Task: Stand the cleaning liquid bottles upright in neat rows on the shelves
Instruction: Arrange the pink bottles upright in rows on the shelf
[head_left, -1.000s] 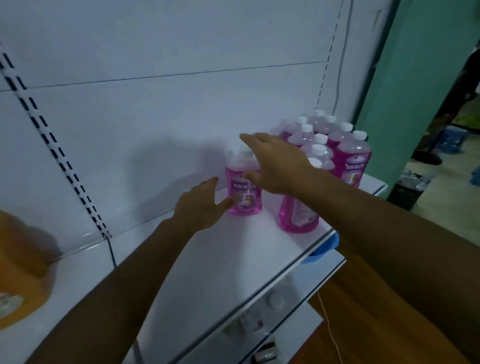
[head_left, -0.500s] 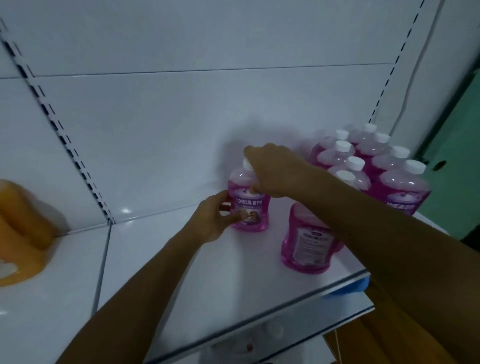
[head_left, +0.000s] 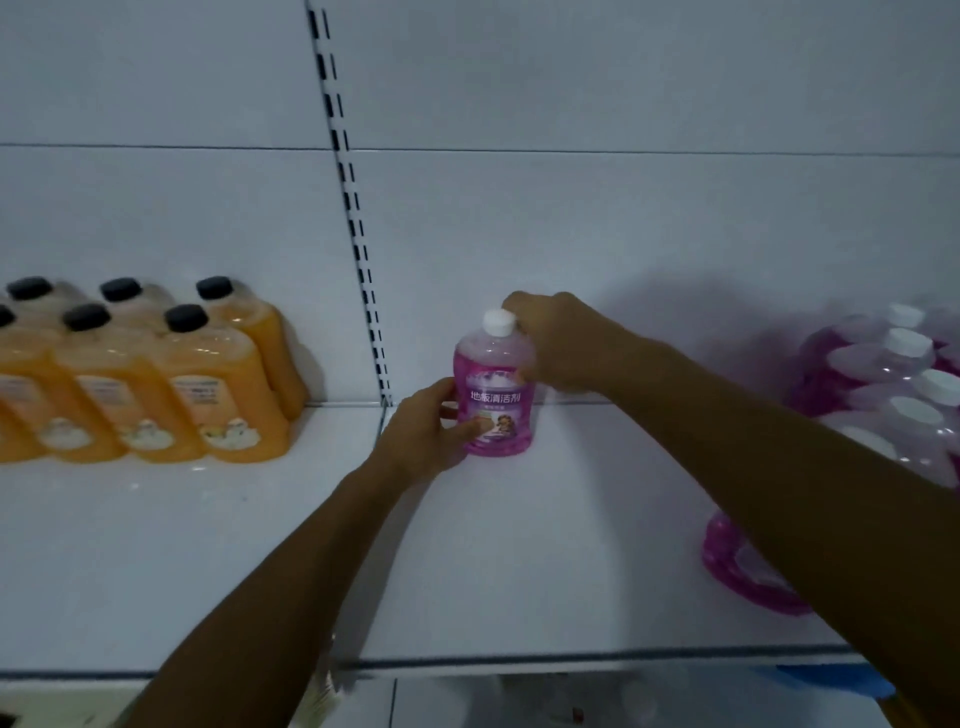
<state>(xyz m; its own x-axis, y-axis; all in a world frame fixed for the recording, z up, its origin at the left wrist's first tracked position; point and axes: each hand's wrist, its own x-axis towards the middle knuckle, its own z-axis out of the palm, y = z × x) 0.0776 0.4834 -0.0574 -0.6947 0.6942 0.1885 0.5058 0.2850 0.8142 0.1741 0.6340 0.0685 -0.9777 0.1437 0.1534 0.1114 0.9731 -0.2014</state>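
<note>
So the pink bottle (head_left: 493, 387) has ended up way further left than it was a second ago. Back then it stood just beside the pack of pink bottles (head_left: 893, 395); now that pack sits at the far right of the frame and the bottle is in the centre, close to the slotted upright strip (head_left: 358, 249) on the back wall. The view also swung left, so the orange bottles (head_left: 156, 374) with black caps now fill the left side, where only an orange blur showed before.

Grip-wise: left hand (head_left: 423, 434) is wrapped around the lower body of the bottle, thumb across the label, so it's clamped on it. Right hand (head_left: 558, 340) is curled over the shoulder and neck next to the white cap (head_left: 500, 322), also holding on. A second ago the left hand was just reaching in with fingers loose, so that's a change too.

Bottle is upright, base on the white shelf (head_left: 519, 545), near the back wall. My guess is it's starting a new row at the left end of this bay. Another pink bottle (head_left: 737, 566) at the lower right, partly behind the forearm, probably goes next
</note>
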